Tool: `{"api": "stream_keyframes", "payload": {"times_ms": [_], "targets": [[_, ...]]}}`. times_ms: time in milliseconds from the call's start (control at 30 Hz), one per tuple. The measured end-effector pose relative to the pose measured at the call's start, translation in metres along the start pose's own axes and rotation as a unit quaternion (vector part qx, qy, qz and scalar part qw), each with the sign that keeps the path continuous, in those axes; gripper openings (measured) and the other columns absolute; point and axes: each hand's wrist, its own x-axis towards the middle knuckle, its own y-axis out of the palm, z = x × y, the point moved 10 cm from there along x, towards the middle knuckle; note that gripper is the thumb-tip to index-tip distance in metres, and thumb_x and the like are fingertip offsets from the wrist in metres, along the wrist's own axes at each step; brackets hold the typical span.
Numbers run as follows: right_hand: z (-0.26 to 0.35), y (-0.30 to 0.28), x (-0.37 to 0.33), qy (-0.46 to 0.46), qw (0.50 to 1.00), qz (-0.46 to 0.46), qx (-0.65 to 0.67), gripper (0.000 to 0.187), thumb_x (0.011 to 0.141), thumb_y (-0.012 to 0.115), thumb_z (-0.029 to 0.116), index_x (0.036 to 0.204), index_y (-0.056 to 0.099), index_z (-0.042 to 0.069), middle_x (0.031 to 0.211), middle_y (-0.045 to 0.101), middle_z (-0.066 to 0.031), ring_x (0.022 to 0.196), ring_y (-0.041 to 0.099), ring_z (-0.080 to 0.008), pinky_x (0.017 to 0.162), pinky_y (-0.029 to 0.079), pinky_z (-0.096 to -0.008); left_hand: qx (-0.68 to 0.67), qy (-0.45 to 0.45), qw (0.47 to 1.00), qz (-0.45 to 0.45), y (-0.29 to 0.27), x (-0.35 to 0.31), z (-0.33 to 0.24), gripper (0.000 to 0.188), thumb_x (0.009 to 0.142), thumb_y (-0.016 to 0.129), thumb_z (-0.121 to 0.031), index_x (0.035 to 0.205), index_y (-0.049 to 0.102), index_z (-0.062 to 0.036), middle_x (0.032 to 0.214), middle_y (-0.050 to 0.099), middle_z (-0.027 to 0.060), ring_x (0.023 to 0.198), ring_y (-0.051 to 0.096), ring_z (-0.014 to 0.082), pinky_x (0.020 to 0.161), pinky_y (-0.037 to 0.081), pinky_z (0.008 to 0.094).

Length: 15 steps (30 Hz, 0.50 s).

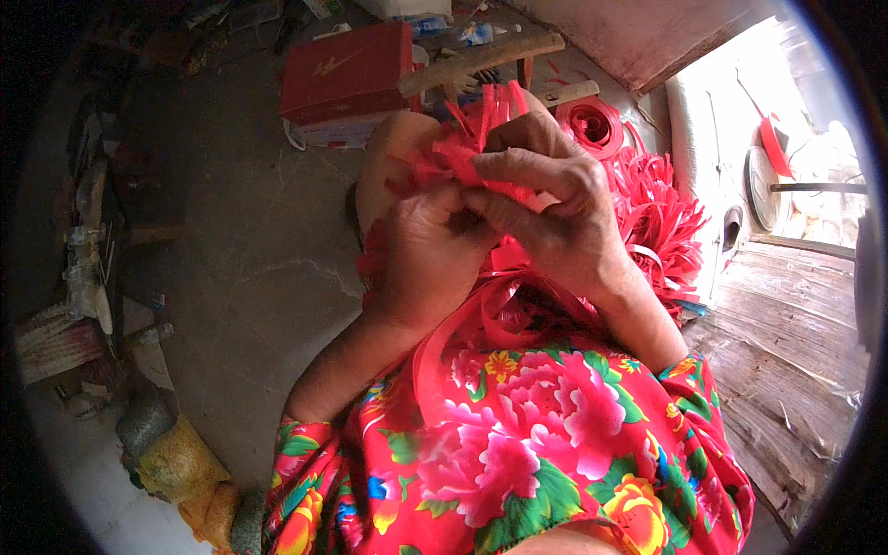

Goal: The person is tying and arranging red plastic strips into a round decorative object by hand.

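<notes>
Over my lap, my left hand [425, 236] and my right hand [555, 190] come together with their fingers closed. Between them they grip a bunch of red plastic strips [487, 113], whose loose ends stick up past my fingers. My right thumb and forefinger pinch close to the left fingertips; the exact pinch point is partly hidden. A long red ribbon [433, 356] trails down from the hands over the flowered red cloth [555, 407] on me. Just right of my right hand lies a heap of red strips [659, 208].
A roll of red ribbon [592, 128] sits beyond my right hand. A red box [347, 74] and a wooden bar [486, 63] stand ahead. Wooden boards [786, 342] lie to the right near a bright opening. Scrap wood [60, 342] and a yellow sack [185, 462] are at left.
</notes>
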Motion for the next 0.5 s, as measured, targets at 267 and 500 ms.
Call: {"api": "stream_keyframes", "payload": {"times_ms": [267, 500], "targets": [[-0.052, 0.007, -0.012, 0.156, 0.955, -0.023, 0.253, 0.017, 0.079, 0.080, 0.012, 0.088, 0.072, 0.001, 0.084, 0.068, -0.0052, 0.081, 0.064, -0.0132, 0.072, 0.050, -0.0295, -0.257, -0.101, 0.961, 0.007, 0.010, 0.000, 0.012, 0.013, 0.090, 0.067, 0.001, 0.103, 0.067, -0.0013, 0.100, 0.068, 0.0025, 0.088, 0.061, 0.0083, 0.081, 0.050, 0.0244], [-0.062, 0.012, -0.009, 0.254, 0.873, 0.072, 0.409, 0.022, 0.081, 0.079, 0.013, 0.095, 0.071, -0.002, 0.088, 0.067, -0.0013, 0.084, 0.063, -0.0123, 0.075, 0.050, -0.0273, -0.328, -0.138, 0.934, 0.022, 0.012, -0.001, 0.028, 0.012, 0.094, 0.062, -0.002, 0.105, 0.068, -0.0008, 0.101, 0.068, 0.0005, 0.092, 0.061, 0.0074, 0.085, 0.050, 0.0243]]}}
